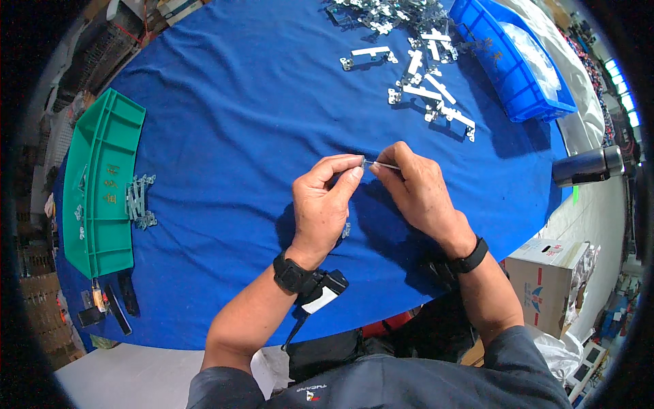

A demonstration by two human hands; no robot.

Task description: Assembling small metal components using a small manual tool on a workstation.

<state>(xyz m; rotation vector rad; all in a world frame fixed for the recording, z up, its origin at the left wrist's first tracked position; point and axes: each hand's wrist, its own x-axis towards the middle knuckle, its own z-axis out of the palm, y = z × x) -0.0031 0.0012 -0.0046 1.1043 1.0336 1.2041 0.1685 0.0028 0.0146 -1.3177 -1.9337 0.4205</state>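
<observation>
Blue tabletop (pixel 225 170): cloth-covered.
Left hand (pixel 321 204): fingers pinching a small part (pixel 366 164), mostly hidden.
Right hand (pixel 424 194): fingers pinching a thin pale piece (pixel 388 165).
Thin pale piece: beside the left fingers, above the tabletop.
Green bin (pixel 121 225): left, beside metal brackets (pixel 138 200).

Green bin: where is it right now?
In the head view, the green bin sits at the blue cloth's left side, just left of a small pile of metal parts.
</observation>
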